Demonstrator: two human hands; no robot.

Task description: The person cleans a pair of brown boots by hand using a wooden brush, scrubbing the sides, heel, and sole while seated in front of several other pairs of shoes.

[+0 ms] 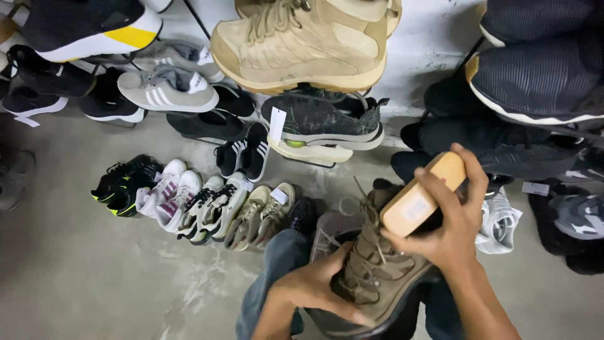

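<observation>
Head view, looking down onto the lap. The left hand (314, 286) cups an olive-brown lace-up boot (377, 271) from the near side, fingers (352, 313) wrapped and clamped along its side above the sole; the boot rests tilted across the person's jeans-clad knee (277, 264), toe toward the lower edge of the view, laces facing up. The right hand (450, 230) grips a wooden-backed brush (421, 195), fingers closed around its block, thumb on the near edge; the brush sits at the boot's ankle opening, touching or just above it, bristles hidden from view. On the concrete floor (75, 271) to the left, a row of paired sneakers (201, 204) stands side by side, black, white and grey-beige. Above, racks carry a tan boot (302, 44), a dark grey tagged running shoe (324, 123) and a grey striped sneaker (167, 88). Dark shoes (535, 75) fill the right side.
</observation>
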